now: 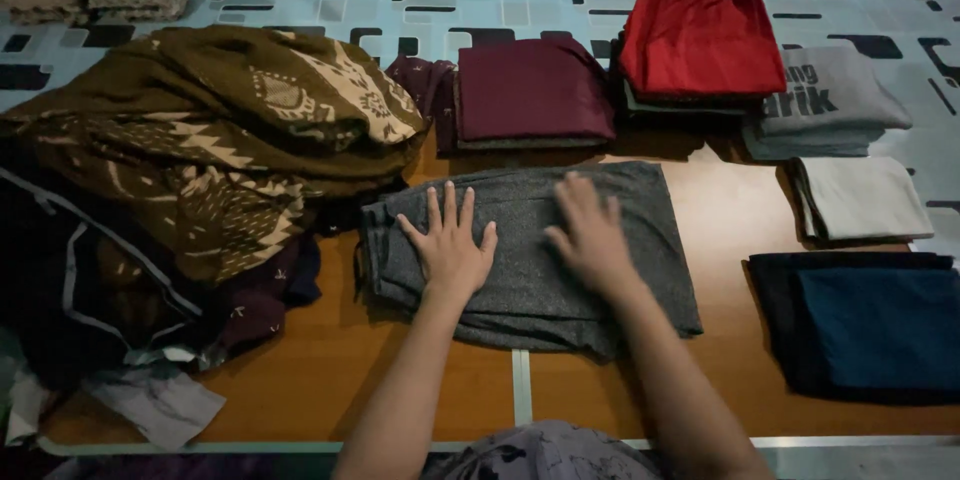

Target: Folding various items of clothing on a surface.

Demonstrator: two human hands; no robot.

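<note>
Near the middle of the wooden table (300, 380), a little toward its far edge, lies a folded grey garment (530, 280), flat under both palms; the left hand (452, 245) presses down with fingers spread wide, the right hand (590, 235) rests beside it with fingers loosely apart and flat, neither one clamped on the cloth; the knit looks soft, light and limp, likely to sag and unfold if lifted by one corner, so it would seem best taken by its folded edges or with both hands slid beneath; at the left edge a heap of unfolded clothes (130, 240) is topped by a brown patterned cloth (220, 130); along the far edge sit a folded maroon piece (530, 90), a red folded stack (700, 35) and a grey folded garment (830, 100) bearing pale printed lettering on its top face; toward the right edge lie a small white folded piece (860, 198) and a dark blue folded one (870, 325); no packages or signs show
</note>
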